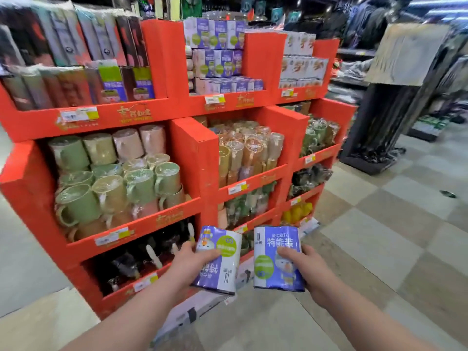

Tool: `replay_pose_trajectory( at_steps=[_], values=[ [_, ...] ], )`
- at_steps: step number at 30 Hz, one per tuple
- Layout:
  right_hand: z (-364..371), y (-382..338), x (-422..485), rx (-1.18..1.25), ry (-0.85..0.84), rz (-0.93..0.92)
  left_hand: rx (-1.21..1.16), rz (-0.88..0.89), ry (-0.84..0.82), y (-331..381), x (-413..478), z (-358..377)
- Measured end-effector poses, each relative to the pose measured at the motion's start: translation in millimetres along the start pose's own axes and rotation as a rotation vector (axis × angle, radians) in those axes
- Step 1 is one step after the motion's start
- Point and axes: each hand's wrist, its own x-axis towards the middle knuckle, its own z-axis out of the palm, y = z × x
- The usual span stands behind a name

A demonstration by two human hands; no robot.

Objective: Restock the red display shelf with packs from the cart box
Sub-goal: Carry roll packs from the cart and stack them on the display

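Left hand grips glossy purple pack | right hand grips matching pack

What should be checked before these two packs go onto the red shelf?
1. Left hand grip on left pack: ok.
2. Right hand grip on right pack: ok.
3. Left pack upright: not ok, its print is upside down.
4. Right pack upright: ok.
5. Matching packs found on red display shelf: ok, top middle compartment.
6. Free room there: cannot tell.

Price tags blurred, unreadable; left hand fingers hidden behind pack.
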Motion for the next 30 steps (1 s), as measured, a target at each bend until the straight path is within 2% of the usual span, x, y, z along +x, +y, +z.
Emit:
replay_pose_trajectory(
  at_steps=[9,17,25,30],
  values=[
    [-59.1,-34.2,51.5,0.096,0.084,-0.04,0.043,0.025,-0.13,35.3,66.9,82.8],
    [-90.0,-93.7,141.9,0.089,0.203,-0.1,0.039,0.107,-0.278,115.7,179.8,148.3],
    [-73.4,-168.7,246.5,0.108,0.175,-0.187,-0.034,0.182,-0.28,219.0,286.3,160.6],
    [-59.8,-201.6,307.6,0.085,0.118,-0.176,-0.055,0.23,-0.218,258.2,330.2,149.0]
  ],
)
